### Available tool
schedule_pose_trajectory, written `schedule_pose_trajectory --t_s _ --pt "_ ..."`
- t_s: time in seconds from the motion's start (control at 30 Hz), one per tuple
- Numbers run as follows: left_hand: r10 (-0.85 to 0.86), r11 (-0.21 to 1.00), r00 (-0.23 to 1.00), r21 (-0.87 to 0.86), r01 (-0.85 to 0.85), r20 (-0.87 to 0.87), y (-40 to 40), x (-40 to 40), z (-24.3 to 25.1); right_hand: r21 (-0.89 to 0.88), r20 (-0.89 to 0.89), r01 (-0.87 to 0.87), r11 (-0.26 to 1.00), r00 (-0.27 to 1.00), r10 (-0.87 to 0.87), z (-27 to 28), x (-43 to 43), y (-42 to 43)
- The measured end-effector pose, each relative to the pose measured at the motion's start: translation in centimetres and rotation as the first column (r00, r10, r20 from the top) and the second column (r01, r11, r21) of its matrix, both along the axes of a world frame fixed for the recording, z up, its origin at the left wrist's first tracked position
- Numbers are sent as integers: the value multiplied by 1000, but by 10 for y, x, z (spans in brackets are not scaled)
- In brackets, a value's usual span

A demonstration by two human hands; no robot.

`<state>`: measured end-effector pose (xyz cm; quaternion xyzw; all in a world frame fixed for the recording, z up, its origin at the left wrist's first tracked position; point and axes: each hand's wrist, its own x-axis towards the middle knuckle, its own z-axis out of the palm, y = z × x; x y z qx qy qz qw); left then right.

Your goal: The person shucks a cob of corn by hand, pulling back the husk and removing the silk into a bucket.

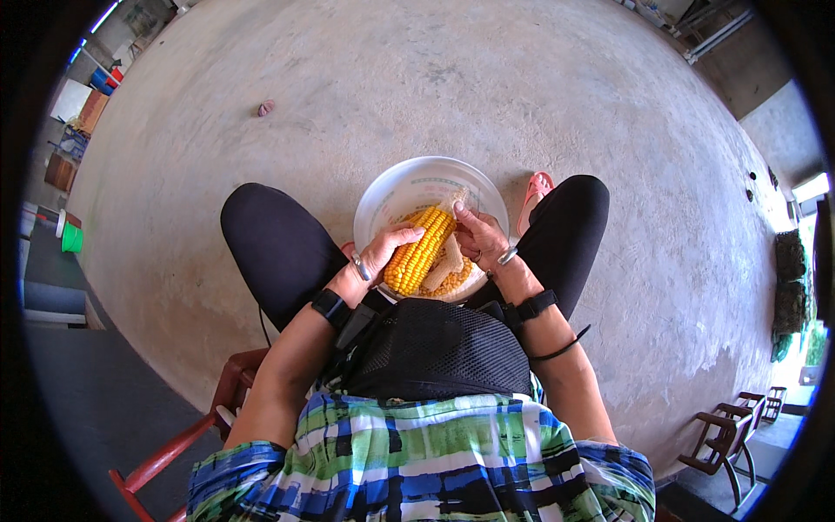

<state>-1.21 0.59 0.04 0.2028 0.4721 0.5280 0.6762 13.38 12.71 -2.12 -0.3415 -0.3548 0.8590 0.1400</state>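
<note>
A yellow ear of corn [421, 258] lies tilted across the inside of a white plastic bucket [385, 196] between my knees. My left hand [383, 249] grips the ear from its left side, thumb on the kernels. Close to the ear's upper end, my right hand [481, 233] is closed around a pale bare corncob [459, 197], its thumb on top; its other fingers are partly hidden. Below the ear, more bare cobs [447, 266] rest on loose corn kernels [456, 284] in the bucket. Another yellow ear shows partly behind the held one.
The bucket stands on a concrete floor [417, 98]. A red-brown chair [166, 450] is at my lower left, and several wooden chairs [724, 427] stand at the lower right. A small dark scrap [265, 107] lies ahead on the floor. A green bucket [72, 239] is far left.
</note>
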Motion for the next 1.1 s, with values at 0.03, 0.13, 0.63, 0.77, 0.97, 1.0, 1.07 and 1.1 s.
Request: schedule_pose_trajectory --t_s 0.03,0.13,0.63,0.77,0.97,1.0,1.07,1.1 --pt "-4 1000 1000 5 4 -12 0 -1 -2 28 2 -25 999 1000 24 1 1 -1" --pt "-42 999 996 29 45 -73 1 -3 -9 131 26 -35 991 999 32 -2 -1 -3" --pt "-81 996 985 21 85 -154 -1 -2 -7 356 138 42 933 986 -98 -4 -6 -8" --pt "-67 997 990 36 72 -122 0 0 -7 204 119 76 976 988 -102 -14 -2 -2" --pt "-59 997 982 29 65 -178 -1 -4 -17 227 132 -34 973 991 4 -1 -2 -4" --pt "-80 996 978 30 87 -193 -1 -5 -20 227 133 -34 973 991 4 -1 -2 -3" --pt "-97 993 970 50 111 -224 0 -6 -24 129 108 -51 990 993 37 -3 -1 0" --pt "-96 993 970 50 110 -223 0 -6 -22 129 110 -52 990 993 38 -3 0 2"
